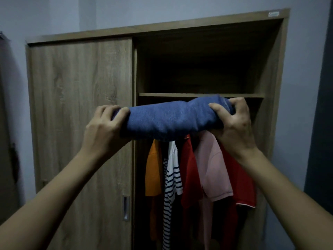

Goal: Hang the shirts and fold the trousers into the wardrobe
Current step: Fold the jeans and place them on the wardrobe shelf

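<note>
Light: dim, cool blue cast; source cannot be told.
Shadow: wardrobe (pixel 81 105) upper compartment (pixel 198 69) near black at back; gaps btwn hanging shirts (pixel 189 168) dark.
Sharpness: soft overall, grainy; folded blue trousers (pixel 171 120) speckled w/ noise; wood grain legible.
Distortion: wide-angle, wardrobe top slants, edges bow.

1. The wooden wardrobe (pixel 162 27) stands against the wall. Its sliding door (pixel 81 114) covers the left half, and the right half is open.
2. A shelf (pixel 198 95) crosses the open half. The compartment above it is too dark to tell what lies there.
3. Under the shelf, side by side, hang an orange shirt (pixel 153 170), a striped shirt (pixel 172 183), a red shirt (pixel 189 170), a pink shirt (pixel 213 168) and a second red shirt (pixel 243 184).
</note>
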`<state>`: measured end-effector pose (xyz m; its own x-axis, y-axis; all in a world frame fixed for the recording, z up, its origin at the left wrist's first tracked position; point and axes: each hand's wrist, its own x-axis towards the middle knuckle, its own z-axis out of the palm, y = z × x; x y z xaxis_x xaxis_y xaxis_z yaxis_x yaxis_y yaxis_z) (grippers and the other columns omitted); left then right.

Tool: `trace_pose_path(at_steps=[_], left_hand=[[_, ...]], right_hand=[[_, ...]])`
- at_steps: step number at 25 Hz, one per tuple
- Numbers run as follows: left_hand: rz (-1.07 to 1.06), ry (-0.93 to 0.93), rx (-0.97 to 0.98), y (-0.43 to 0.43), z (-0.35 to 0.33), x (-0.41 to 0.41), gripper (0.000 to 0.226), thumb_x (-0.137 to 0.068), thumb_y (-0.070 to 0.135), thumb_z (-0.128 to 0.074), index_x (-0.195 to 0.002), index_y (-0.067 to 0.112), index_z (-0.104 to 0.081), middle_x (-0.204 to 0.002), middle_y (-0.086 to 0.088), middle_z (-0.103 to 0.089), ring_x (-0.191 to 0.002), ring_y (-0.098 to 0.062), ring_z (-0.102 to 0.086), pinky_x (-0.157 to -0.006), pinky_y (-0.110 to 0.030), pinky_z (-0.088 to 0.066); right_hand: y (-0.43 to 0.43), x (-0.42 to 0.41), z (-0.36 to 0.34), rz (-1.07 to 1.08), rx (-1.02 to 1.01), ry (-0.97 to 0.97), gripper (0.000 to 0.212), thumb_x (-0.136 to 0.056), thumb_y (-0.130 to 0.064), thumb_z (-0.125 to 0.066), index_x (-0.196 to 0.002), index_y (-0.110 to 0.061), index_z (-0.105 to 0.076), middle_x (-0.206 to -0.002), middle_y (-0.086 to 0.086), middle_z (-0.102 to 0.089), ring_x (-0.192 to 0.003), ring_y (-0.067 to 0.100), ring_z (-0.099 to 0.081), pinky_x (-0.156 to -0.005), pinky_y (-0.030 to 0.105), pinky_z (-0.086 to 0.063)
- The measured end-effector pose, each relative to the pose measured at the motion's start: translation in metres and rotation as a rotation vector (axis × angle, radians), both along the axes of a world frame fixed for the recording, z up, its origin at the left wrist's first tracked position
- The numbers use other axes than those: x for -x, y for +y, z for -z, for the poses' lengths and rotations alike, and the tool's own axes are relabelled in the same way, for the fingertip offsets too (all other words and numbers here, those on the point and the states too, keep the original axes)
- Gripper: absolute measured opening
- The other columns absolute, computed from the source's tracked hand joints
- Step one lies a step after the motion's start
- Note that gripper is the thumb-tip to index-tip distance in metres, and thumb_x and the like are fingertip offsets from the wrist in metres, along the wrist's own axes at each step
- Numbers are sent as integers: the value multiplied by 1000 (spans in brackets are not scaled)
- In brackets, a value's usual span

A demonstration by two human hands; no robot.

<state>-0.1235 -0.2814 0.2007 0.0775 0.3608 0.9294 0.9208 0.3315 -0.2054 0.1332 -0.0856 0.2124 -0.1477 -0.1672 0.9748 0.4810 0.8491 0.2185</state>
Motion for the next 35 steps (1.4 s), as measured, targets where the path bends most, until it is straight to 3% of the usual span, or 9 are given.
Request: trace_pose_path(at_steps=[3, 5, 7, 9, 15, 21, 27, 32, 35], left_hand=[[-32, 83, 69, 17, -1, -2, 60, -57, 20, -85, -105, 0, -54, -104, -28, -65, -98, -48, -62, -82, -63, -47], [-69, 139, 125, 25, -1, -2, 58, -58, 24, -84, -102, 7, -50, -98, -23, -69, -88, -44, -67, -82, -65, -44], [-42, 152, 151, 32, 0, 1, 63, -55, 26, -86, -99, 12, -45, -80, -17, -70, -67, -37, -67, -63, -50, -54], [18, 113, 181, 36, 1, 6, 69, -54, 28, -87, -108, 13, -46, -75, -12, -68, -59, -32, -65, -47, -38, -53], [73, 104, 190, 63, -17, 22, 45, -64, 32, -74, -108, 22, -64, -90, -4, -73, -67, -29, -69, -44, -35, -53], [153, 186, -74, 97, -81, 11, 57, -55, 17, -64, -111, 9, -68, -102, -14, -71, -81, -37, -69, -56, -42, -56], [133, 294, -411, 159, -138, 8, 46, -79, 17, -47, -122, 8, -62, -118, -17, -66, -101, -45, -63, -76, -51, -54], [32, 317, -501, 245, -168, 15, 41, -81, 14, -55, -120, 9, -62, -114, -18, -67, -97, -46, -64, -69, -46, -54], [-20, 304, -405, 309, -166, 24, 39, -80, 14, -51, -116, 11, -66, -109, -17, -69, -90, -45, -66, -63, -41, -53]], right_hand=[[5, 7, 2, 145, -54, -134, 46, -65, -26, -73, -103, -8, -53, -127, 21, -44, -119, 40, -41, -93, 52, -41], [7, 9, 6, 223, -88, -264, 47, -57, -18, -81, -97, -7, -58, -106, 20, -64, -105, 41, -58, -91, 52, -44], [8, 6, 8, 245, -63, -309, 51, -49, -14, -88, -92, -6, -59, -81, 12, -67, -74, 32, -65, -67, 37, -53], [4, 5, 5, 259, -65, -287, 49, -53, -18, -87, -90, -9, -57, -69, 7, -63, -59, 26, -61, -49, 26, -47], [6, -3, -19, 431, -218, -329, 38, -79, -35, -45, -103, -18, -68, -81, 1, -67, -64, 21, -63, -45, 25, -43], [37, -8, -77, 487, -375, -138, 29, -80, -24, -62, -109, -20, -66, -85, 4, -67, -68, 27, -61, -48, 29, -42], [89, -10, -137, 476, -614, 112, 30, -85, -13, -63, -114, -19, -63, -93, 6, -70, -70, 27, -62, -51, 32, -46], [164, -5, -171, 526, -698, 170, 29, -85, -11, -64, -112, -19, -68, -96, 7, -70, -74, 26, -63, -55, 31, -46], [221, 9, -167, 567, -631, 119, 31, -78, -12, -63, -107, -21, -69, -92, 5, -70, -70, 26, -62, -53, 29, -43]])
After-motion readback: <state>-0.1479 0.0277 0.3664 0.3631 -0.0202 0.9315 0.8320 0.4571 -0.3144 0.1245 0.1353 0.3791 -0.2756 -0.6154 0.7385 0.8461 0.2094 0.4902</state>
